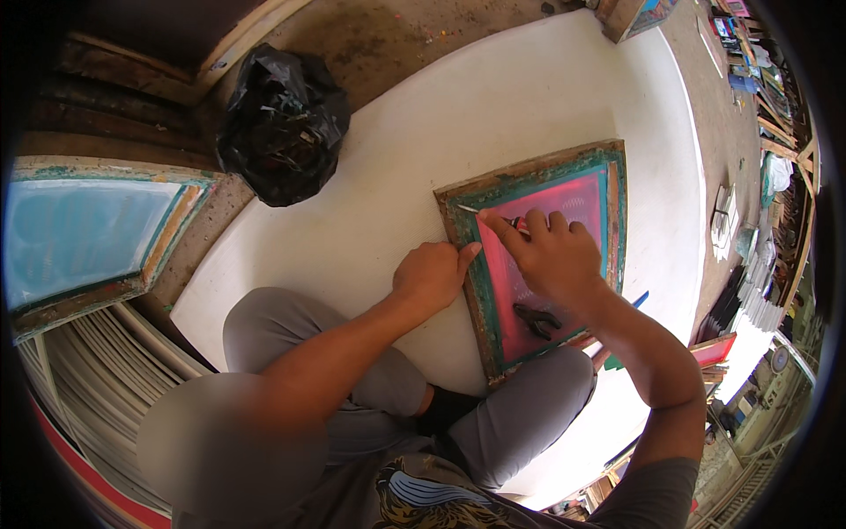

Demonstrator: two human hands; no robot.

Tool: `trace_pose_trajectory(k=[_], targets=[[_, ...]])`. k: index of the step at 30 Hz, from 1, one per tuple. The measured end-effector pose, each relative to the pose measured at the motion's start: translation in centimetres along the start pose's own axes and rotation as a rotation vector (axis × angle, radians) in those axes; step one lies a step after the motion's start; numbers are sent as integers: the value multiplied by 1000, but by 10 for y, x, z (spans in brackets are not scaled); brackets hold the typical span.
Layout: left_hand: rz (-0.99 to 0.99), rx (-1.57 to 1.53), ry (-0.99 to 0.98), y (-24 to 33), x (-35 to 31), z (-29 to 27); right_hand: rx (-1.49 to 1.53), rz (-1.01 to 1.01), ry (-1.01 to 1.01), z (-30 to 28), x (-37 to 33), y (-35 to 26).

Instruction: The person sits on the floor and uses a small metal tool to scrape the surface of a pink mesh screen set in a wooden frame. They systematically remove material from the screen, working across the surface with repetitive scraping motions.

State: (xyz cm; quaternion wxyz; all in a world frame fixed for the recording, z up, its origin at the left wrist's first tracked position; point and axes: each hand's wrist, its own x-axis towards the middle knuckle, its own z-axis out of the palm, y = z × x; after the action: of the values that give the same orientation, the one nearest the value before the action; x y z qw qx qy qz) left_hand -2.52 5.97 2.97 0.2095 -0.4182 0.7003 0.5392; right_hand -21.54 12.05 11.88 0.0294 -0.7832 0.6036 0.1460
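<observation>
A wooden screen-printing frame [529, 172] with green-stained edges and a pink mesh lies on a white tabletop [423, 150]. My left hand [432, 275] is closed into a fist and presses on the frame's left rail. My right hand [551, 251] rests over the pink mesh and grips a thin pointed tool [470, 210] whose tip sits at the frame's upper left corner. A pair of dark pliers [538, 319] lies on the mesh just below my right hand.
A black plastic bag [280, 123] sits at the table's far left corner. Another framed screen with blue mesh [84, 234] leans at the left. My grey-trousered knees [291, 331] rest on the table. Stacks of boards and clutter [749, 264] line the right side.
</observation>
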Motion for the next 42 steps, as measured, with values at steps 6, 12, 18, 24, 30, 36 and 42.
trace_pose_trajectory(k=[6, 12, 18, 24, 30, 36, 42], targets=[[18, 31, -5, -1, 1, -1, 879, 305, -338, 10, 6, 11], [109, 163, -87, 0, 5, -26, 1182, 758, -212, 20, -23, -21], [89, 213, -71, 12, -2, -64, 1147, 747, 150, 31, -40, -78], [70, 114, 245, -1, 3, -86, 1073, 891, 118, 16, -37, -98], [45, 148, 286, -2, 7, -84, 1147, 876, 126, 10, -34, -104], [57, 280, 114, -1, 7, -75, 1070, 938, 232, 8, -29, -116], [239, 445, -186, 13, -6, -60, 1081, 971, 159, 2, -23, -109]])
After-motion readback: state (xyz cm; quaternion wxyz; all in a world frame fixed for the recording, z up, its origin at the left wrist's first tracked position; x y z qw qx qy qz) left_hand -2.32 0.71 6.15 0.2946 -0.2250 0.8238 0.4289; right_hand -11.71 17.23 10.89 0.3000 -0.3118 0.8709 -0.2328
